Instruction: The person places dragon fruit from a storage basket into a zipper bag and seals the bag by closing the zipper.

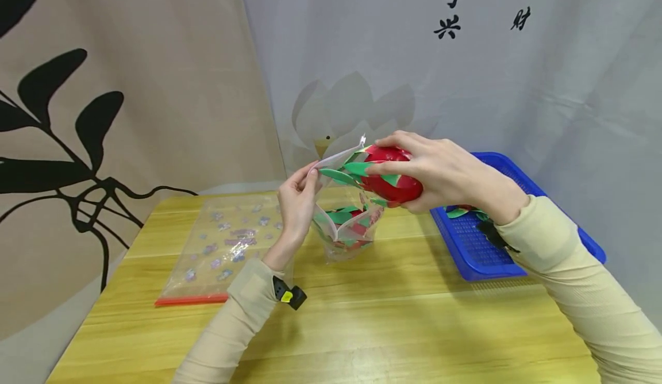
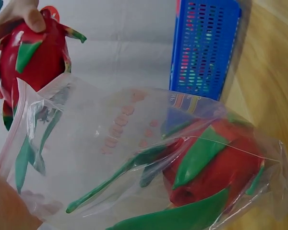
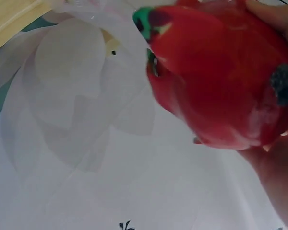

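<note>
My right hand (image 1: pixel 445 168) grips a red dragon fruit (image 1: pixel 400 188) with green scales, held tilted in the air at the mouth of a clear zip bag (image 1: pixel 336 250). Its leafy end points left, overlapping the bag's rim in the head view. With thumb and fingers, my left hand (image 1: pixel 297 203) pinches the left side of that rim. Inside the bag, another dragon fruit (image 2: pixel 221 158) lies at the bottom, seen through the plastic in the left wrist view. Close up in the right wrist view, the held fruit's smooth red skin (image 3: pixel 225 86) fills the upper right.
A blue plastic basket (image 1: pixel 468 263) stands at the right, partly behind my right forearm, with green-leaved items in it. Flat on the table (image 1: pixel 362 326) at left lies a patterned clear bag (image 1: pixel 207 246) with a red edge. A printed curtain (image 1: pixel 181 85) hangs behind.
</note>
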Demonstrator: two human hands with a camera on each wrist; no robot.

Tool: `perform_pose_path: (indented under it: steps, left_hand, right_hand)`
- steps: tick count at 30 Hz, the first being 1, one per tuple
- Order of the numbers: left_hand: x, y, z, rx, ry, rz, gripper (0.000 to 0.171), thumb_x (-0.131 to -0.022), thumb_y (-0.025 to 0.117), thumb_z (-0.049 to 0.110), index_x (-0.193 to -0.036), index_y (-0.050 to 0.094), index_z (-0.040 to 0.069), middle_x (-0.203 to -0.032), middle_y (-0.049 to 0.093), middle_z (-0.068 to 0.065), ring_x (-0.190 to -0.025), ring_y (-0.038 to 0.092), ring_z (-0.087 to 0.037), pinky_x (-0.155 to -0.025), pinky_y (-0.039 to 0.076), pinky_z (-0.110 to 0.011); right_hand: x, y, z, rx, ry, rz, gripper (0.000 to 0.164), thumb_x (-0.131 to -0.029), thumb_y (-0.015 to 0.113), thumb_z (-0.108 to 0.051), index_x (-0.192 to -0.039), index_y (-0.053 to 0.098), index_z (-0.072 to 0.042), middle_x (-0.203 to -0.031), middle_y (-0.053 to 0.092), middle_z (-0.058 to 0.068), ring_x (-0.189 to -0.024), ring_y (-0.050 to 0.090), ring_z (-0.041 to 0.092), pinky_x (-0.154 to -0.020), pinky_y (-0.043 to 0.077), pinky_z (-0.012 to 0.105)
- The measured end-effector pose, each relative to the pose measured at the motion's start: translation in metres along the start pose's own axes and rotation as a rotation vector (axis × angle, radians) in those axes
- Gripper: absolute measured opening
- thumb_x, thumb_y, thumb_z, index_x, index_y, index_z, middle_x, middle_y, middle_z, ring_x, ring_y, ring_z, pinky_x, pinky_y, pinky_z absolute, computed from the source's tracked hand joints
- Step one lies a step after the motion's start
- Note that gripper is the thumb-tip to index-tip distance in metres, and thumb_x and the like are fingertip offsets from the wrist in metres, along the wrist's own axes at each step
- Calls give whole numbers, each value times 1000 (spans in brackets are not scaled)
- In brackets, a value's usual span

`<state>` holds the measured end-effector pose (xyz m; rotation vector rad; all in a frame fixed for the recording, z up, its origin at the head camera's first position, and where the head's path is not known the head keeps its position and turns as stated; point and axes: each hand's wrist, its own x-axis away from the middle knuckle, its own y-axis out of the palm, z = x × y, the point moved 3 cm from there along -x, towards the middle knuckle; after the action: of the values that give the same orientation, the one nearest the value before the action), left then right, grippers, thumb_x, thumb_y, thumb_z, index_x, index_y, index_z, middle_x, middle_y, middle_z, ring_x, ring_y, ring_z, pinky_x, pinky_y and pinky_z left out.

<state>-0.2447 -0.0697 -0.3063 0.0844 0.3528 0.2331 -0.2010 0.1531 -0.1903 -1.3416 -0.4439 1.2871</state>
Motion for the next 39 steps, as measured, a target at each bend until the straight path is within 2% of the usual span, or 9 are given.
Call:
perform_pose_path:
  steps: [3, 5, 10, 13, 18, 24, 31, 36, 39]
  left_hand:
    - [-1, 0, 0, -24, -4, 28, 25, -96, 54, 11, -116, 67, 2, -103, 70, -21, -74, 68, -7, -79, 56, -21]
    - [-1, 0, 0, -47, -1, 49, 25, -96, 55, 12, -116, 68, 4, -93, 72, -15, -61, 58, 2, -67, 54, -13]
    - [-1, 0, 0, -90, 22, 65, 25, -96, 55, 15, -116, 69, 9, -60, 52, 7, -44, 30, 0, -40, 23, -16]
    - [0, 1, 0, -77, 33, 55, 25, -96, 55, 15, -117, 68, 9, -54, 41, 10, -41, 26, -1, -38, 20, -16]
    - [2, 6, 1, -52, 47, 23, 27, -97, 54, 16, -120, 66, 9, -53, 41, 9, -38, 25, -2, -37, 20, -17]
    - [5, 7, 8, -27, 27, 22, 29, -98, 52, 12, -124, 62, 4, -54, 43, 10, -39, 25, -2, -38, 20, -15]
    - [16, 8, 29, -30, 12, -10, 30, -97, 51, 8, -123, 61, -2, -55, 44, 12, -39, 27, 0, -38, 22, -14]
    - [15, 6, 27, -10, 5, -4, 29, -97, 52, 9, -123, 62, -1, -58, 48, 12, -40, 27, -1, -39, 21, -14]
    - [9, 5, 14, 0, 11, 8, 28, -97, 53, 12, -122, 64, 3, -63, 55, 9, -41, 28, -2, -39, 22, -15]
  right_hand:
    - [-7, 1, 0, -11, 26, -45, 67, -60, 85, -38, -122, 61, -27, -128, 53, 15, -104, 59, 28, -64, 58, 41]
    - [-11, 1, 1, -20, 49, -81, 67, -61, 84, -36, -123, 60, -27, -130, 53, 14, -106, 59, 28, -64, 58, 41]
    - [-17, 1, 2, -24, 109, -155, 68, -62, 84, -38, -124, 59, -25, -133, 53, 12, -114, 57, 28, -67, 58, 40]
    - [-23, 2, 3, -19, 159, -209, 71, -63, 83, -41, -127, 58, -23, -134, 54, 12, -117, 56, 29, -69, 57, 42]
    - [-37, 6, 6, -68, 289, -289, 72, -67, 79, -43, -130, 53, -21, -130, 58, 9, -109, 61, 29, -69, 56, 41]
    - [-50, 13, 7, -171, 425, -293, 59, -67, 78, -38, -118, 57, -18, -100, 67, -1, -88, 62, 20, -65, 55, 32]
    - [-68, 21, 1, -214, 529, -292, 53, -66, 78, -39, -113, 62, -19, -93, 67, -1, -83, 61, 18, -64, 54, 30]
    - [-75, 29, -3, -247, 567, -306, 54, -67, 77, -37, -116, 63, -20, -97, 66, 0, -90, 59, 19, -67, 54, 31]
    - [-78, 36, -5, -245, 586, -341, 54, -67, 76, -38, -116, 62, -19, -98, 65, 2, -92, 57, 21, -67, 54, 32]
